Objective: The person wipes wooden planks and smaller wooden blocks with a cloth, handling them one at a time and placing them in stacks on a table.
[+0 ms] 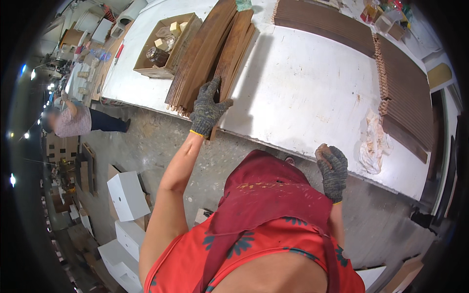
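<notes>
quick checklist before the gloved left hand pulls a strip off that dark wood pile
1. Left hand on the pile of long dark wooden strips: ok, resting at its near end.
2. Grip closed on a strip: cannot tell.
3. Right hand free: not ok, holds a small brownish pad.
4. Bare spot on the white worktable: ok.
5. Open cardboard box apart from pile: not ok, it sits right against it.

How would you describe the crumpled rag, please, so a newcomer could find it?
On the white table, look to the near right edge, beside the dark slat mat. The rag lies there, just beyond the right hand: pale, stained and crumpled, the only soft thing among wood.
</notes>
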Motion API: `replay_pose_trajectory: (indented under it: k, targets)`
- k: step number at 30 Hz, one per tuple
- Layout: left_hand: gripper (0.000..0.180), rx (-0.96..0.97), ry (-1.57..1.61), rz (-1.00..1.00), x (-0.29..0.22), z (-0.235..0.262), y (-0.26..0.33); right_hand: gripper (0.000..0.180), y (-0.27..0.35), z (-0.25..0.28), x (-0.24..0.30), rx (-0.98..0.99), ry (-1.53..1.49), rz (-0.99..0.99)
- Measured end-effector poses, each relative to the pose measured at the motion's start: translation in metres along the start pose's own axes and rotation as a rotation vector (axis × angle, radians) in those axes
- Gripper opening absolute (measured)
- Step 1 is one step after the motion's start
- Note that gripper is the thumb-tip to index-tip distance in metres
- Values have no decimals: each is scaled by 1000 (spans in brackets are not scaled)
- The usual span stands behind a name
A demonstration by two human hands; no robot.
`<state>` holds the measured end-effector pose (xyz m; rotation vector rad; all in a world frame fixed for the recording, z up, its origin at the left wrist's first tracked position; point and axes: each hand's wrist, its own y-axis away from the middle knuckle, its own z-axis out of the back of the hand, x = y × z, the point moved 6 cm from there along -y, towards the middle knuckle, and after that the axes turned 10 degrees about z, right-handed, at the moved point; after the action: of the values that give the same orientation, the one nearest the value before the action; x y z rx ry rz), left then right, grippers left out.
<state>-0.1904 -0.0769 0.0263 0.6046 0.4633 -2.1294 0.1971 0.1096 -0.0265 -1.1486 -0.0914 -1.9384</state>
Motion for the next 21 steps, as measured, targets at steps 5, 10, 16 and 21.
replay_pose_trajectory:
  k: [5,10,16,21]
  targets:
    - [72,29,-307,130,7,-10,-25,42,-15,4,-11,-36,-84,-43]
    - [59,-187,-394,-109,23,-11,-26,39,-25,14,-34,-42,-137,-28]
    - [49,-211,-282,-236,29,-24,-39,31,-86,43,-52,-155,-624,-327]
    - [46,-247,-316,-27,16,-17,-18,51,-197,53,-153,-326,-941,-206]
